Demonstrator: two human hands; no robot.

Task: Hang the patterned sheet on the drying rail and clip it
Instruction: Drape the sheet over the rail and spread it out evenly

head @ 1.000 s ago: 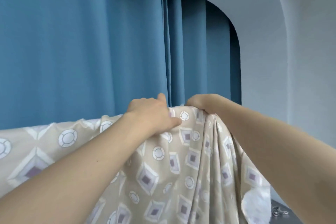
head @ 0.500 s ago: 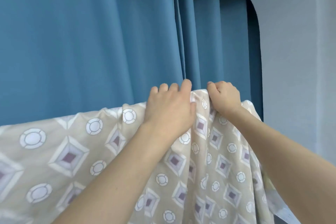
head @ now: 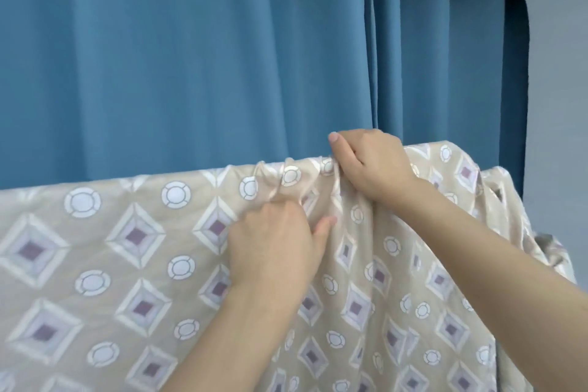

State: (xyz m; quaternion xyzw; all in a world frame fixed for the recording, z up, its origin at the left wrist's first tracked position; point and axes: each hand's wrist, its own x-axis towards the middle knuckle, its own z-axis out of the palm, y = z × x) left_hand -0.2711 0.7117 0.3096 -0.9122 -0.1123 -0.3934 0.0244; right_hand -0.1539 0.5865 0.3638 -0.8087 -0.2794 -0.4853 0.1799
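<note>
1. Blue curtain [head: 159,57] fills the background, with a grey wall [head: 560,73] past its right edge. All positions below are given relative to the top fold of the patterned sheet [head: 95,264].

2. Sheet location: it is draped over a straight horizontal line in front of the curtain, hanging down towards me. The drying rail itself is hidden under the fold; I judge it runs along that line.

3. Right hand [head: 372,165]: sits on the fold near its right end, fingers curled over the top and pinching a bunch of cloth. Gathered pleats run left from this grip.

4. Left hand [head: 273,248]: just below the fold, left of the right hand, fingers bent into the cloth. Motion blur obscures it; it appears to be grasping a handful of fabric.

5. Condition: left of both hands the fold lies flat; between and under the hands it is puckered. Right of the right hand the cloth falls in loose folds.

6. Recommendation: anchor with the right hand on the fold and draw downward and leftward with the left until the pleats flatten. Pull gently, or the sheet may slide off.

7. No clip is visible; clipping is not yet done.
</note>
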